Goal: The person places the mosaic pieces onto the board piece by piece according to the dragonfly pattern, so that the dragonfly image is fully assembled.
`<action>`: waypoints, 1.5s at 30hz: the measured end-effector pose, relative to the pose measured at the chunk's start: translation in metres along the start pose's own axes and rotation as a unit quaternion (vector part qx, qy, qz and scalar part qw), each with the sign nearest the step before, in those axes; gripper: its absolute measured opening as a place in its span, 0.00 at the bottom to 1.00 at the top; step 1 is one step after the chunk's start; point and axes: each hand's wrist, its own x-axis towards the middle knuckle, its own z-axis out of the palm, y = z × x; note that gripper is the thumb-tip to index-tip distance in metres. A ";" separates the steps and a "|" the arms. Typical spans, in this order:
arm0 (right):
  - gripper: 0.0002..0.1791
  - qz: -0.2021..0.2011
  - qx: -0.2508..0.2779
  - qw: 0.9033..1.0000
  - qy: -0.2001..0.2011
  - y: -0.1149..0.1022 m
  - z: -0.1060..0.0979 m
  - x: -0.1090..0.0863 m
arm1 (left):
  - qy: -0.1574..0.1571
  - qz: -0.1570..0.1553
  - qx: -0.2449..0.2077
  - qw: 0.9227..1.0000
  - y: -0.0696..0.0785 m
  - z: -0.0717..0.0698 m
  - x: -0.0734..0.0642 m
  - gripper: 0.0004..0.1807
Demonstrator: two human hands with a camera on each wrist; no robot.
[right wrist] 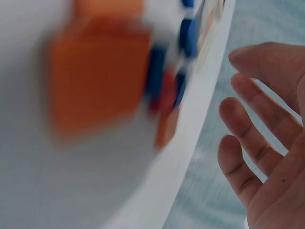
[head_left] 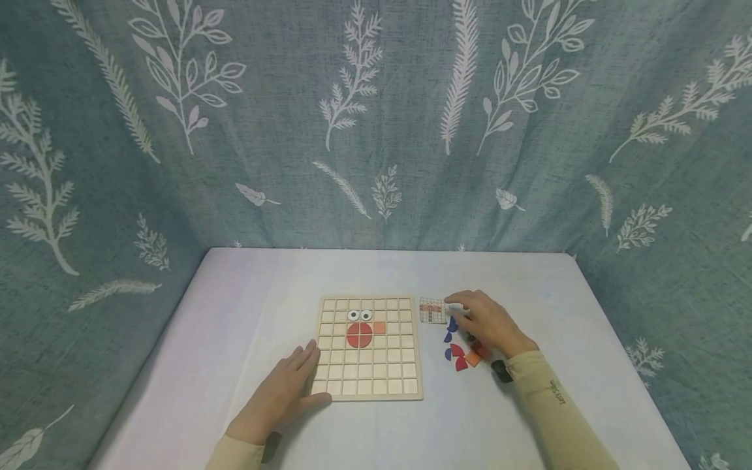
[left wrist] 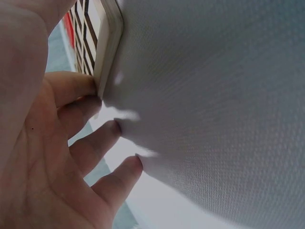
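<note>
Touching the grid board (head_left: 350, 371), the left hand (head_left: 283, 393) has fingers spread; the right hand (head_left: 490, 321), well apart, is relaxed and grasps nothing. Loose pieces (head_left: 457, 350) beside and beneath it look light, stiff, smooth: pinch opposite edges.

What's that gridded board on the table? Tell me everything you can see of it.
The board looks like pale wood: roughly square, divided into small cells inside a plain rim. It lies flat on the white table. Two white pieces with black dots, a red disc of four quarters and an orange square sit on it. The left hand touches its left side.
</note>
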 end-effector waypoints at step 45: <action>0.20 0.001 -0.107 0.994 0.006 0.039 -0.015 -0.017 | -0.003 -0.013 -0.005 1.000 0.003 -0.002 -0.002 0.50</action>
